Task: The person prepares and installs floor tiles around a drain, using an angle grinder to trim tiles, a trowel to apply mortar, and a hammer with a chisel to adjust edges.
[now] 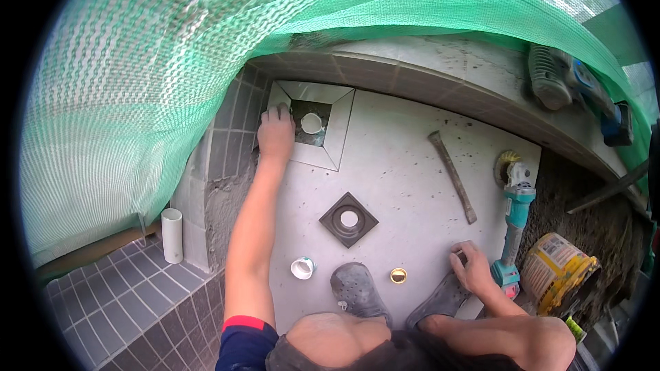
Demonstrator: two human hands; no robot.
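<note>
My left hand (276,132) reaches far forward onto the left side of a tile frame (337,124) made of mitred grey strips. Its fingers are bent down and close together at the frame's inner edge; what lies under them is hidden. Inside the frame is a dark square recess (317,139) with a round white pipe end (311,123). My right hand (473,268) hangs over my right clog (440,302), thumb apart from loosely bent fingers, nothing visible in it. Between my feet and the frame lies a dark square floor drain (348,220) with a pale round centre.
A small white cup (302,268) and a yellow-rimmed cap (398,275) stand near my left clog (359,292). Rightward lie a hammer-like bar (452,177), a teal angle grinder (515,216) and a yellow bucket (557,271). Green netting (385,7) hangs ahead; a white pipe (172,235) stands left.
</note>
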